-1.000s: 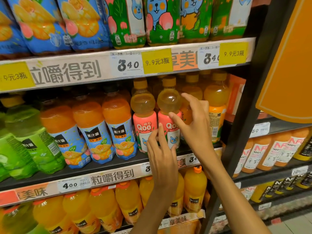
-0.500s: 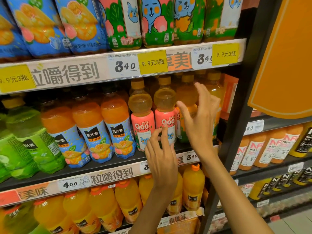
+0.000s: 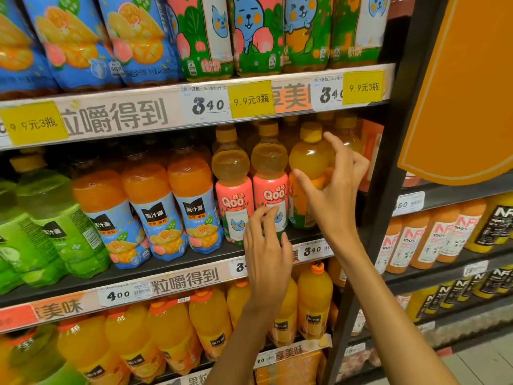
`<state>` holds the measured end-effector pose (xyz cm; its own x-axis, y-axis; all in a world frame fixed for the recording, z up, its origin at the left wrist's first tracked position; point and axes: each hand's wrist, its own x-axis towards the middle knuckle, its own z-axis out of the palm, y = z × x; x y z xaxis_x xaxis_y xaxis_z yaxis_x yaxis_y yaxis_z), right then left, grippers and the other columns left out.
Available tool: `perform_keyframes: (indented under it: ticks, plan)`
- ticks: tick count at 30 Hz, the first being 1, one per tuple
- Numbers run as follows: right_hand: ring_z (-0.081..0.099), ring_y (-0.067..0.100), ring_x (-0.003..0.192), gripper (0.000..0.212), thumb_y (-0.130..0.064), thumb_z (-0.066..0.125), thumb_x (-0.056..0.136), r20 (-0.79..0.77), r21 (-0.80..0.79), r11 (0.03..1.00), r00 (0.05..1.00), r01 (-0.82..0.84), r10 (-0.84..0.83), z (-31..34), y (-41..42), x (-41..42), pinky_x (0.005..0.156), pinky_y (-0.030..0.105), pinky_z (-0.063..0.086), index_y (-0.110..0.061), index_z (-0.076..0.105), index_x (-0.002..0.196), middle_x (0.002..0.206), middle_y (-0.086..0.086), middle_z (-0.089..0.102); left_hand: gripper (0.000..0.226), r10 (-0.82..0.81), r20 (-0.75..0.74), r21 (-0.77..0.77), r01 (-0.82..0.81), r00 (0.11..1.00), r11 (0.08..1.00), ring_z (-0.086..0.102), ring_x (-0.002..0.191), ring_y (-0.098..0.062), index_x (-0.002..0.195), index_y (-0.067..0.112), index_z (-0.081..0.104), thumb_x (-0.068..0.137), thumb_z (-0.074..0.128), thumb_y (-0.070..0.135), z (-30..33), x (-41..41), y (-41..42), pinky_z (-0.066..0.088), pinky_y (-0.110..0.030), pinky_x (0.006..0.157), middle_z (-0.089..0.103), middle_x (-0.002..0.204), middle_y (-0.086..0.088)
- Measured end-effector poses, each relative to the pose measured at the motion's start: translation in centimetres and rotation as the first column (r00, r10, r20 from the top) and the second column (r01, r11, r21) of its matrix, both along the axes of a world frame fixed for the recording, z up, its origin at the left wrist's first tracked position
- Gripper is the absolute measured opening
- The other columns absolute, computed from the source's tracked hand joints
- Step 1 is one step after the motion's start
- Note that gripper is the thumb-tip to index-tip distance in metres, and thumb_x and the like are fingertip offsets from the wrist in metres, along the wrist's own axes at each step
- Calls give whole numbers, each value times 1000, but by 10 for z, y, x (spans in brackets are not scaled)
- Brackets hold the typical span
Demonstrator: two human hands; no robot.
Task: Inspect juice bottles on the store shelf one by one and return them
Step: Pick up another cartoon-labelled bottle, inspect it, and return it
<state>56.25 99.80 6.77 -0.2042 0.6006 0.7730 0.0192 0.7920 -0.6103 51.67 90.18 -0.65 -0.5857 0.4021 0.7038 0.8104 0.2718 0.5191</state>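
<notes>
In the head view, the right hand (image 3: 334,187) is spreading open around the orange Qoo bottle (image 3: 308,173), which is standing just right of the pink Qoo bottle (image 3: 269,190), not yet gripping it. The left hand (image 3: 268,251) is hovering loosely curled, empty, before that pink bottle. Judging by this, the pick-up is beginning; closing the fingers comes next.
</notes>
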Motion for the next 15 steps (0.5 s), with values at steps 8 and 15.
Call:
perform_keyframes:
  ticks: [8,15]
  plan:
    - [44,14,126,66,-17,76,83,36,-90,920,922,-381,386,-7,-14,18,105,31,42,-25,36,135,134,-2,44,58,-172,101,-4,173,980,985,41,129,-21,135,7,44,82,66,8,1,2,-8,36,-41,108,46,135,-8]
    - [63,2,102,46,-21,72,82,-259,-235,827,853,-510,452,6,-32,46,77,17,52,-31,50,121,110,-10,62,83,-448,329,57,456,831,888,34,135,-6,145,24,26,78,74,31,6,6,-22,36,-32,109,37,145,7]
